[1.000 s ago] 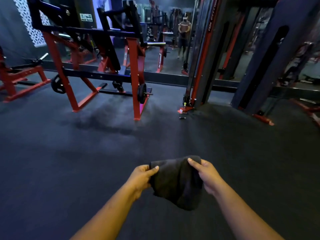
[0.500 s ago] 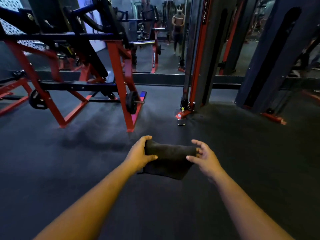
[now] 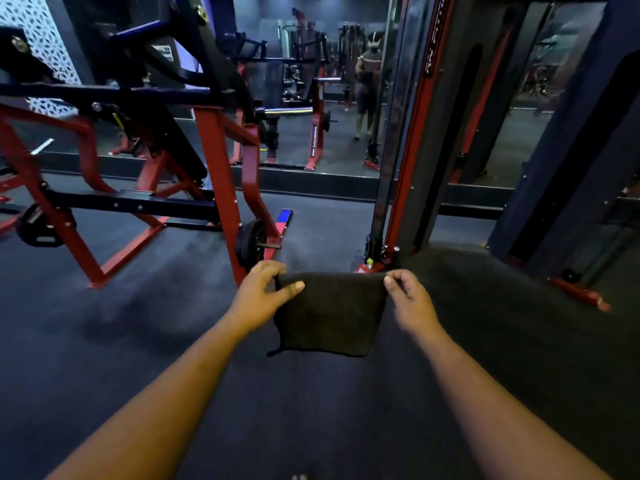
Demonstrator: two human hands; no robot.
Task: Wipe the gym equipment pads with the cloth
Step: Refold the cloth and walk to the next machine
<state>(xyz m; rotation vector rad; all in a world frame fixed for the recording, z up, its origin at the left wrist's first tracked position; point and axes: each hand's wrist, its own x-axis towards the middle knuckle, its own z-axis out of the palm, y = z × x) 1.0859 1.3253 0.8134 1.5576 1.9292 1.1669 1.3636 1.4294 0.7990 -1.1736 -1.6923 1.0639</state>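
1. The risk, as I judge it: the cloth [image 3: 329, 313] hangs only by its top corners, so a slack pinch on either side would let it sag or drop to the floor [image 3: 138, 341].
2. No pad is plainly within reach; the red machine [image 3: 214, 161] stands in the upper left of the frame, well apart.
3. The left hand [image 3: 259, 296] pinches the cloth's top left corner, thumb laid over the front.
4. The right hand [image 3: 408, 299] pinches the top right corner, fingers curled.
5. The cloth is folded, at centre frame between the hands, above the floor.
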